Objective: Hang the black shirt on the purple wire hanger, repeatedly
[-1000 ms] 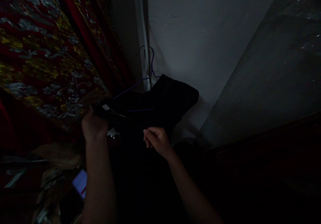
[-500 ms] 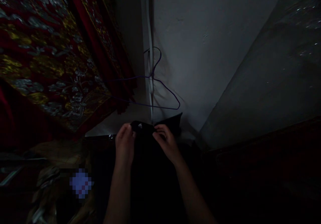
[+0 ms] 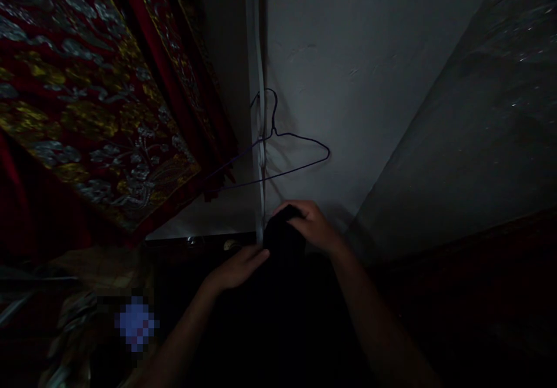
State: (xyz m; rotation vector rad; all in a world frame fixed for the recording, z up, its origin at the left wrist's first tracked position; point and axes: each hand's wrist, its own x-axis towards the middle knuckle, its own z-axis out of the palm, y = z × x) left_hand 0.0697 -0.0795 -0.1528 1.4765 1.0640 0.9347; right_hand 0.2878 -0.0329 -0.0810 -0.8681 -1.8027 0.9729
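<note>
A black garment (image 3: pixel 284 240) hangs between my hands, its upper part bunched and its lower part lost in the dark. My right hand (image 3: pixel 317 225) grips its top, fingers behind and thumb in front. Lower down on the left, my left hand (image 3: pixel 241 266) is closed at the cloth's side, its thumb pointing right and its fingers partly hidden. Above both hands, apart from them, a thin purple wire hanger (image 3: pixel 300 136) hangs tilted by the corner of the wall.
A red cloth (image 3: pixel 100 104) with gold and silver embroidery hangs at the left. A pale cable or pipe (image 3: pixel 261 57) runs down the grey wall (image 3: pixel 339 86). Clear plastic sheeting (image 3: pixel 474 127) covers the right side. A pixelated blue patch (image 3: pixel 137 323) shows at the lower left.
Both hands have shifted right; the right rose and the left dropped. The garment went from stretched flat between the fingertips to bunched upright. The hanger has swung and tilted up at its right end.
</note>
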